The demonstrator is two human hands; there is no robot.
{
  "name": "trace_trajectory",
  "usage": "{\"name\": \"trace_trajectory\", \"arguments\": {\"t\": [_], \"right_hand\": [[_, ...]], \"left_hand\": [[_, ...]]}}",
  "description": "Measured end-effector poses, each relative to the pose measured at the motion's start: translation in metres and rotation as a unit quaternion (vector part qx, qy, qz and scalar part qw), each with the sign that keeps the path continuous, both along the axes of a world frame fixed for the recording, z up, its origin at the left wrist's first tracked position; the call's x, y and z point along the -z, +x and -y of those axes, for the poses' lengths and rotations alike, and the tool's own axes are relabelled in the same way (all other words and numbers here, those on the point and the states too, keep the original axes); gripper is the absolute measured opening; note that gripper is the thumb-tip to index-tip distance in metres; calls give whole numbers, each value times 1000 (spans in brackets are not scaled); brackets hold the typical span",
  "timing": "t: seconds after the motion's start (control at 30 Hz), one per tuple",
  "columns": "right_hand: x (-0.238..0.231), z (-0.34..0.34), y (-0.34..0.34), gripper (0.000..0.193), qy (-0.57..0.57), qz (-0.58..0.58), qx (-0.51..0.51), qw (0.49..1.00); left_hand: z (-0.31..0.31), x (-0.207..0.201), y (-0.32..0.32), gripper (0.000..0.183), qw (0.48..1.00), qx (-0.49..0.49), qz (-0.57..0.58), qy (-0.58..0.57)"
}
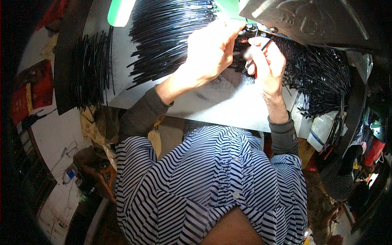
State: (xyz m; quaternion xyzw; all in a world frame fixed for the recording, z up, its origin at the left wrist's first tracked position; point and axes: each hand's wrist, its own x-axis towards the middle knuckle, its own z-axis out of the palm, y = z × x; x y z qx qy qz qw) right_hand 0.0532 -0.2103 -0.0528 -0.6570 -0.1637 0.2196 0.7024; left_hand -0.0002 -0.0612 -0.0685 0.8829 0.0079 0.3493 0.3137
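My left hand (212, 49) reaches up beside a dark metal machine housing (314, 20), with thumb and fingers pressed together near small metal parts at its lower edge. What the fingers hold, if anything, is too small to make out. My right hand (267, 63) is just right of it, closed around a thin black rod-like piece (266, 44) that slants across the fingers. Behind and left of my left hand lies a broad spread of long thin black pieces (163, 45) on a pale work surface (212, 100). Strong light washes out part of the fingertips.
A tangled heap of black pieces (322, 77) lies at the right, beside a pale box-like object (322, 128). Another bundle (96, 67) lies at the left edge. A bright green-and-white lamp (121, 12) hangs at the top. The table's front edge runs close to my body.
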Motion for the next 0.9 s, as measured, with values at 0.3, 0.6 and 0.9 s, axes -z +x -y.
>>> {"name": "trace_trajectory", "arguments": {"t": [0.3, 0.6, 0.9], "right_hand": [[5, -2, 2, 11, -5, 20, 2, 1000], [5, 0, 3, 10, -41, 45, -7, 998], [5, -2, -8, 21, 104, -38, 6, 994]], "left_hand": [[-3, 0, 0, 34, 999, -2, 30, 26], [-10, -21, -10, 48, 977, 8, -72, 202], [-9, -19, -25, 41, 964, 67, -166, 196]]}}
